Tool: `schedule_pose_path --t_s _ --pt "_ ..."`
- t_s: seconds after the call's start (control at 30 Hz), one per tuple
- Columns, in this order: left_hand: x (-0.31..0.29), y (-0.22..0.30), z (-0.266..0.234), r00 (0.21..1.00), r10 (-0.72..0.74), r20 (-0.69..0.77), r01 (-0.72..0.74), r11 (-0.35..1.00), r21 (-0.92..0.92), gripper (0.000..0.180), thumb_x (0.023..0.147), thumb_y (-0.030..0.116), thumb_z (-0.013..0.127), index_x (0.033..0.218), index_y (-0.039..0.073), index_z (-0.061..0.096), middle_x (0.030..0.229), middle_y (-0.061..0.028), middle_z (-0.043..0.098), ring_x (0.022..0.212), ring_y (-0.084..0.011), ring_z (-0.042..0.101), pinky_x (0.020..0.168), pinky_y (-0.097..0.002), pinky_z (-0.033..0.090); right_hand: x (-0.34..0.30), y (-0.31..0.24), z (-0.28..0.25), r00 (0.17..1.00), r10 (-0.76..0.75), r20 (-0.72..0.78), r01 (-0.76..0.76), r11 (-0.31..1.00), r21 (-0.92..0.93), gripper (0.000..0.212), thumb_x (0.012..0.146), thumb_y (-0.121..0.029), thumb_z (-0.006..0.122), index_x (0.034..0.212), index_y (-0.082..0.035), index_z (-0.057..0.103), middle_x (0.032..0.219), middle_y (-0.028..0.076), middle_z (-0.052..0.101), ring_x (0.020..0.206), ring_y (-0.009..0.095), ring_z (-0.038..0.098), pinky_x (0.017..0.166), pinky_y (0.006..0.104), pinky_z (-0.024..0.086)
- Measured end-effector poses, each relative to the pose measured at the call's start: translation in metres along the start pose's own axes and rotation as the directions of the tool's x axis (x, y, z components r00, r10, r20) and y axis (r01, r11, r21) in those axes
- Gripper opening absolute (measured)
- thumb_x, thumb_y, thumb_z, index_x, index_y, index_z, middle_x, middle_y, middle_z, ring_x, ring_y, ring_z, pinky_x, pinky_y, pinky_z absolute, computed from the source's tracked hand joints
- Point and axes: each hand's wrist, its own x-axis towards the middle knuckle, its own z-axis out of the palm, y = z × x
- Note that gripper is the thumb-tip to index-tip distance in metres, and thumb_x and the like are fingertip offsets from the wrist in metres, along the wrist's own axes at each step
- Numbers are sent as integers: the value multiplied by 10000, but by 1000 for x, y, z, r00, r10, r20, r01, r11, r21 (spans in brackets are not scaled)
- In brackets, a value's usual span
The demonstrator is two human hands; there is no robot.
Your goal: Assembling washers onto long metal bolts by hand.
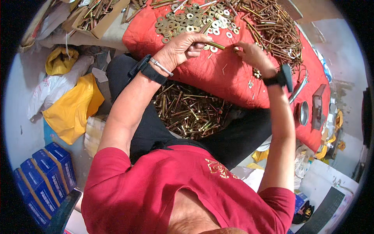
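Note:
My left hand (187, 46) is closed around a slim brass-coloured metal rod (215, 45), whose free end points right toward my other hand. At that end, slightly apart from it, my right hand (254, 57) has its fingers pinched together. A small shiny bit shows at those fingertips, too small to name. Both hands are above a red cloth cushion (218, 84). Just beyond my left hand lie many loose flat washers (181, 23). Past my right hand is a heap of long thin metal rods (278, 33). A few small brass-coloured pieces (256, 73) lie by my right wrist.
Between my legs is a pile of bolt-like metal pieces (191, 111). A cardboard box (97, 17) of rods stands far left. Yellow bags (76, 109) and blue boxes (44, 177) are at left. A small metal bowl (303, 113) sits on the cushion's right side.

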Motion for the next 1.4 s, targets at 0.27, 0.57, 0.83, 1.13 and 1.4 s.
schedule_pose_path --t_s 0.27,0.57,0.83,1.13,1.4 --pt "0 -6 -3 997 -80 18 81 992 -92 125 853 115 618 917 16 578 576 56 396 426 6 305 331 -131 216 -53 -98 -28 886 461 -49 -226 523 822 206 886 -147 581 1065 -63 636 648 -15 592 521 15 454 446 186 348" --pt "0 -8 8 1000 -20 14 21 997 -76 115 851 106 615 904 7 590 596 59 407 456 7 328 343 -133 230 -53 -121 -34 903 383 -195 -92 616 782 243 870 -93 606 1109 -65 636 662 -27 568 559 19 453 483 186 355" --pt "3 -7 2 1000 6 14 -6 1000 -6 99 842 93 624 885 15 581 604 58 424 460 15 335 339 -133 232 -46 -129 -41 919 339 -200 -82 663 744 237 853 -97 627 1086 -55 640 645 -14 568 587 51 504 525 211 402" --pt "7 -14 8 988 -14 155 12 1000 9 137 873 135 608 896 1 586 619 49 437 473 2 339 354 -138 237 -42 -128 -30 927 372 43 -171 320 932 167 880 -152 588 988 -27 610 686 -18 586 601 49 519 486 216 398" --pt "24 -33 21 931 142 -336 -222 951 -215 218 890 279 602 905 63 579 667 43 467 536 -38 404 458 -179 349 24 -148 4 426 431 -796 -2 880 476 106 820 -118 643 862 -23 623 836 93 536 808 200 535 696 314 431"
